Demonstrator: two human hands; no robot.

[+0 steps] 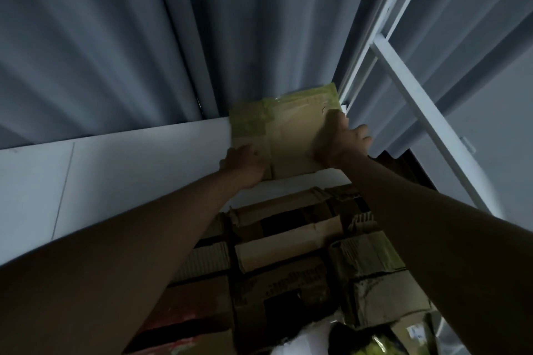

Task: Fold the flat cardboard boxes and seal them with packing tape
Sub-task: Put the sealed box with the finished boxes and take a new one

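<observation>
while the light is dim and most of the lower view is in shadow, the middle shows a cardboard box [291, 135] held up at arm's length by both hands in front of grey curtains [115, 37]. the left hand [245, 166] grasps the box at its lower left corner, fingers wrapped behind the edge where they cannot be seen. the right hand [343, 140] grips the right edge, thumb lying on the front face and the other fingers curled round the side. the box has yellowish-green tape or print [251, 121] along its top and left parts — the markings are too blurred to read. whether the box is fully flat or partly opened cannot be told from this angle.

below the box, a jumble of cardboard boxes [288, 253] is stacked between the two forearms, their flaps and corrugated edges hard to separate in the dark; one at lower left shows red print [184, 323]. something yellowish-green [383, 346] sits at the bottom edge, cut off by the frame and not identifiable.

a white ledge [115, 176] runs from the left towards the box, beneath the curtains. to the right stands a white metal frame [415, 101] with a crossbar — behind it a pale wall [496, 124].
</observation>
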